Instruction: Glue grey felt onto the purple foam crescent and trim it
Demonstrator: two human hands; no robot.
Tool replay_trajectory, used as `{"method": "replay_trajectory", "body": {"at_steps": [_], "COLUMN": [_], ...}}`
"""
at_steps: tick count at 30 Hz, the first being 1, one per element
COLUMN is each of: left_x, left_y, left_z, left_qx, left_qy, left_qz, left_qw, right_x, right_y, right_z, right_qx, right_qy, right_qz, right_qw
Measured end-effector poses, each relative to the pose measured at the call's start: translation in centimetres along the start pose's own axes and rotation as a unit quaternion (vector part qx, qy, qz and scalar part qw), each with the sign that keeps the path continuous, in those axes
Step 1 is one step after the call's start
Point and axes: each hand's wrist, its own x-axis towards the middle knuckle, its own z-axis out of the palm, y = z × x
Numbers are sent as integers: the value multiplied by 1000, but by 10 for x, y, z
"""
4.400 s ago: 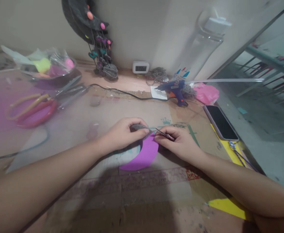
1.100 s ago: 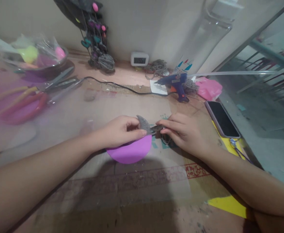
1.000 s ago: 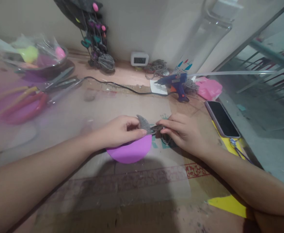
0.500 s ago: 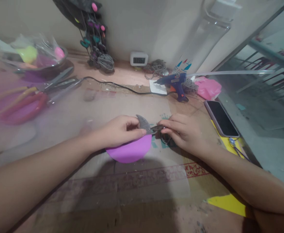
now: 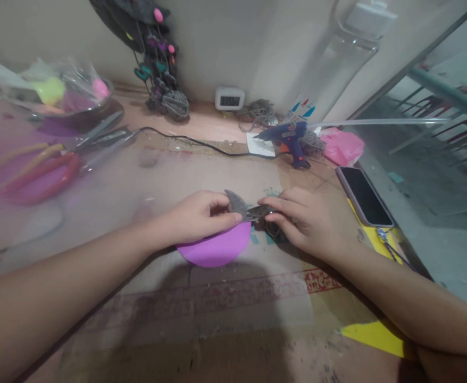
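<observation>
The head view looks down at a messy table with both hands close together in the middle. The left hand has its grip closed on a grey piece, pinched between thumb and fingers, with the pointed end sticking up. The right hand has its grip closed on the small scissors, and the blades touch the right edge of the grey piece. A purple piece lies flat on the table, partly under the left hand and just below the grey piece. Far back on the right stands a blue glue gun, and its cord runs off to the left. A phone lies to the right of it, near the table edge. Big scissors lie far to the left, blurry.

What could go wrong, I think: the left fingertips sit very near the blades, so a quick snip could nick a finger. The grey piece is small and held only by a pinch, so it could twist or slip, and the cut would go crooked. The blades could also catch the purple piece, since it lies so close underneath.
</observation>
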Motion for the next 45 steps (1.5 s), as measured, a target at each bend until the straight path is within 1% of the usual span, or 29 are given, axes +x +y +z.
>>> {"method": "replay_trajectory", "body": {"at_steps": [3,10,17,23,30,33,37,39,45], "left_x": [0,0,-2,-1,0,0,0,0,0], "left_y": [1,0,0,-2,-3,-1,-1,-1,0], "left_z": [0,0,-2,-2,-1,-1,0,0,0], "left_qx": [5,-9,-28,-22,-16,-10,-9,-10,0], "left_qy": [-2,-7,-31,-45,-31,-24,-22,-21,-15], "left_qz": [-2,0,8,10,14,9,3,4,0], "left_qw": [1000,1000,999,999,999,1000,1000,1000,1000], "right_x": [0,2,-1,-2,-1,-1,-1,-1,-1], "right_y": [1,0,3,4,3,2,2,3,3], "right_z": [0,-4,3,3,3,1,-1,-1,-2], "right_qx": [-1,-45,16,23,14,36,59,49,13], "right_qy": [4,7,4,-2,12,9,27,30,14], "right_qz": [-5,-25,5,-5,-14,4,28,23,0], "right_qw": [1000,999,1000,1000,1000,999,997,998,1000]}}
